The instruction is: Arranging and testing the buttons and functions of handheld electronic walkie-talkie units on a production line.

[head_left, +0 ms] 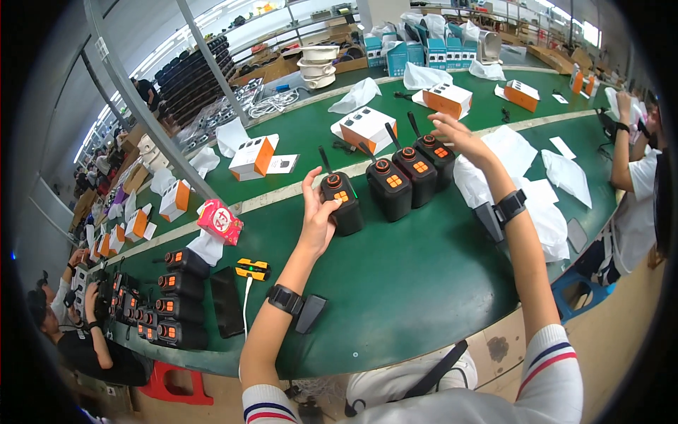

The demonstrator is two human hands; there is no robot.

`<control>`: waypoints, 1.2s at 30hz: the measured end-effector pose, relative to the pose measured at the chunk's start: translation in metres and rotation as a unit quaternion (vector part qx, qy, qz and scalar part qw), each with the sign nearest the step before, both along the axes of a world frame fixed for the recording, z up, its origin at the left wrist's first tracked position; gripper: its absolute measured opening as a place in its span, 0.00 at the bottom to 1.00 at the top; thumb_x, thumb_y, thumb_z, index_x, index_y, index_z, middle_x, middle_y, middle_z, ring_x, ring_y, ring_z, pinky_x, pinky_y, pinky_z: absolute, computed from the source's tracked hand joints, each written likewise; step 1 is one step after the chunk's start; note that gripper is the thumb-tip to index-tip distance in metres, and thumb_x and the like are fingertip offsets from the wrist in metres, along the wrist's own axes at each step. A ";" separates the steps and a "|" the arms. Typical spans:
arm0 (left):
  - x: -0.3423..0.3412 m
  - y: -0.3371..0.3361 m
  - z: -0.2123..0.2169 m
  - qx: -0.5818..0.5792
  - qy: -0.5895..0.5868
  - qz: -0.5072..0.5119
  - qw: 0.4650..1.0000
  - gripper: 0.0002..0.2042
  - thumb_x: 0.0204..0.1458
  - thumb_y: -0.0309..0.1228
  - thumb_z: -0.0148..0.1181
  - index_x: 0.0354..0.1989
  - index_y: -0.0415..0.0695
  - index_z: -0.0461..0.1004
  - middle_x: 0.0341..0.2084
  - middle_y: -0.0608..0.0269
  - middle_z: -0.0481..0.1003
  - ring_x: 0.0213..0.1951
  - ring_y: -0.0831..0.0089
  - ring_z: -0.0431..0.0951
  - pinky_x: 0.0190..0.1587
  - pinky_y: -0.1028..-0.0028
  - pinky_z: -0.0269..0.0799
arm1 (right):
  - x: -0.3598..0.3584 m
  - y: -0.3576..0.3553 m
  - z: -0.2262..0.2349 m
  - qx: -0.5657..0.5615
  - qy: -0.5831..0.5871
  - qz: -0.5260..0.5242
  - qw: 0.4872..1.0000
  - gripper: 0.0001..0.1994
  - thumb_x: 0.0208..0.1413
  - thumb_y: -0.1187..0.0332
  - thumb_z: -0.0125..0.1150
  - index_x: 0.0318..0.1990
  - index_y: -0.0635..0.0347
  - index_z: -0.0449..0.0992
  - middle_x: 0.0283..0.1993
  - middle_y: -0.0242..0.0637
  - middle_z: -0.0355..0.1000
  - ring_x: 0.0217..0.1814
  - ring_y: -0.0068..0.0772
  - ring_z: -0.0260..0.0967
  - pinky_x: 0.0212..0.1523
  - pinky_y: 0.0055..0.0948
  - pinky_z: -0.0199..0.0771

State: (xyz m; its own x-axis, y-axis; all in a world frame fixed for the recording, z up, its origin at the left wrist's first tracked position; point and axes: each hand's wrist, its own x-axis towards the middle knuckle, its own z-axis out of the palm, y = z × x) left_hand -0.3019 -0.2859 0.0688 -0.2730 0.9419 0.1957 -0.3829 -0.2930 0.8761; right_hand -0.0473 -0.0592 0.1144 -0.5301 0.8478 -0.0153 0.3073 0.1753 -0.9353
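My left hand [319, 215] is wrapped round the side of a black boxy antenna device [347, 218], its thumb by the orange buttons on the face. This device stands upright on the green table, with a small green light on its edge. Close to its right, three more of the same kind stand in a slanting row: a near one [390, 201], a middle one [418, 180] and a far one [441, 166]. Each has an orange-ringed knob and a stub antenna. My right hand [462, 138] is raised beside the far one, fingers stretched out, holding nothing.
White plastic bags [544, 219] lie by my right forearm. To the left are a yellow-black gadget [253, 269] on a white cable, a dark flat phone-like slab [226, 302], a pink tissue pack [220, 222] and more devices [180, 307]. White-orange boxes [367, 129] line the belt beyond. Co-workers sit at both sides.
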 end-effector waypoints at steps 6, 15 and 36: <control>0.014 0.016 -0.001 0.006 -0.003 -0.013 1.000 0.35 0.45 0.20 0.49 0.64 0.55 0.46 0.49 0.57 0.61 0.51 0.68 0.66 0.55 0.68 0.64 | -0.022 -0.002 -0.025 -0.117 0.070 0.013 0.991 0.22 0.61 0.53 0.47 0.53 0.62 0.68 0.49 0.36 0.68 0.49 0.23 0.66 0.49 0.21 0.67; 0.005 -0.033 -0.004 -0.012 -0.014 0.017 1.000 0.35 0.44 0.19 0.50 0.63 0.51 0.47 0.50 0.55 0.59 0.52 0.69 0.63 0.57 0.68 0.60 | -0.031 -0.076 -0.017 -0.100 0.050 -0.005 0.994 0.21 0.61 0.52 0.46 0.50 0.61 0.68 0.49 0.38 0.68 0.52 0.26 0.61 0.55 0.24 0.58; 0.062 -0.114 0.036 0.038 0.773 0.173 0.609 0.26 0.37 0.34 0.60 0.49 0.44 0.71 0.49 0.57 0.67 0.50 0.61 0.66 0.52 0.59 0.56 | -0.014 -0.193 0.013 0.526 -0.161 0.119 0.827 0.10 0.50 0.63 0.60 0.37 0.56 0.76 0.41 0.36 0.68 0.47 0.35 0.66 0.56 0.45 0.56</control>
State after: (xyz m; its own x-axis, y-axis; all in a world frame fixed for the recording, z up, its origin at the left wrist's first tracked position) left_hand -0.2394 -0.3996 0.1043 0.1128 0.8530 0.5096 0.9788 -0.1835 0.0905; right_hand -0.0611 -0.2518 0.1272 -0.7957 0.3548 0.4909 0.3509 0.9306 -0.1038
